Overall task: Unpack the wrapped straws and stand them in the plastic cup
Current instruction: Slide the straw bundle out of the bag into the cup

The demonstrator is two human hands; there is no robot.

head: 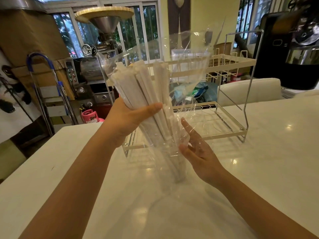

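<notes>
A thick bundle of white paper-wrapped straws point(138, 83) leans up and to the left, its lower ends reaching down into a clear plastic cup point(174, 166) on the white table. My left hand point(131, 118) is wrapped around the middle of the bundle. A clear cellophane bag point(186, 69) hangs loosely around the straws and spreads wide at the top. My right hand point(195, 149) sits at the right of the cup's rim, fingers spread, pressing on the lower part of the cellophane. The cup is see-through and hard to make out behind the film.
A white two-tier wire dish rack point(229, 69) stands just behind the cup. The white glossy table point(259, 161) stretches to the right and toward me. A coffee roaster point(96, 62), a blue-handled trolley point(44, 78) and a pink gas canister point(89, 115) stand beyond the far edge.
</notes>
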